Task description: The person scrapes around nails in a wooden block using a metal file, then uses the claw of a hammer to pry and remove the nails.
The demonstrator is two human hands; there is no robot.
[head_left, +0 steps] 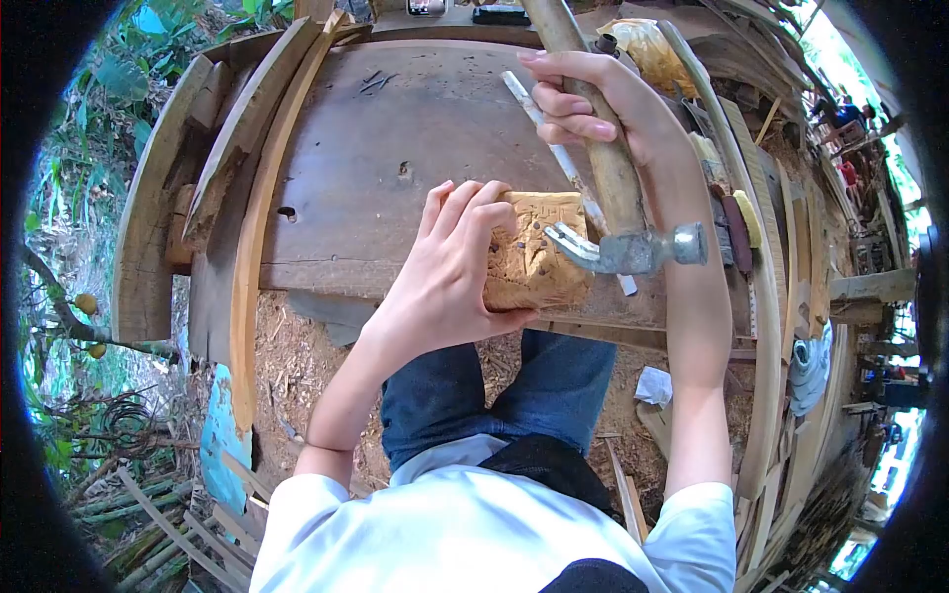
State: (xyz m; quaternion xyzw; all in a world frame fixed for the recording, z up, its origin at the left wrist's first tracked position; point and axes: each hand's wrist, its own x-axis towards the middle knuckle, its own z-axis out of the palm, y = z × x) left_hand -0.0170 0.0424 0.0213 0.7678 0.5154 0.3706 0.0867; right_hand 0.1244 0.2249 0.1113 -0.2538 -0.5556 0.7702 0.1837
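My left hand [445,262] grips a block of wood [539,272] by its left side, fingers over the top and thumb along the lower edge. Cracks and several dark spots, perhaps nail heads or holes, mark the block's face. In my right hand [633,104] is a claw hammer [633,253], held by its thick wooden handle. Its claw points left and overlaps the block's face in view; whether it touches or has hold of a nail, I cannot tell. The hammer's striking face points right, across my right forearm.
The block is at the near edge of a worn wooden table [346,178]. Several dark nails [376,83] lie towards the back left. A white-painted stick [539,114] lies beyond the block. A brush [741,229] and long planks [766,326] line the right side.
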